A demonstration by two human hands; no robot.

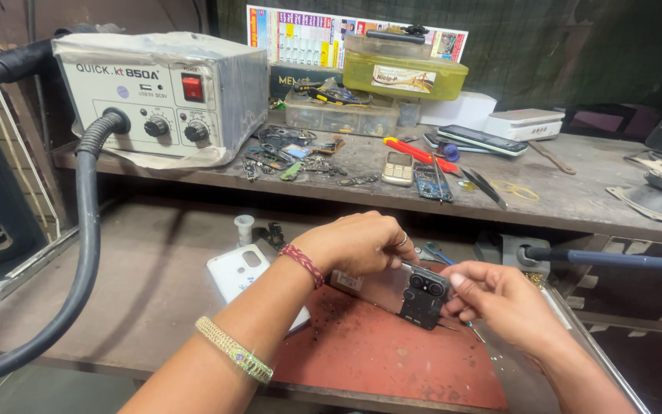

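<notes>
Hands working an opened phone over a red mat at lower centre of the bench.

Left hand pinches the phone's upper edge; right hand grips its camera end, fingers closed around a thin tool. A slip could gouge the exposed board, I judge. Upper centre: a colourful printed chart; right of it, a yellow-green lidded box with a pale label.

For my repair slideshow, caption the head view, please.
Both hands, left and right, hold an opened black smartphone over a red work mat.
</notes>
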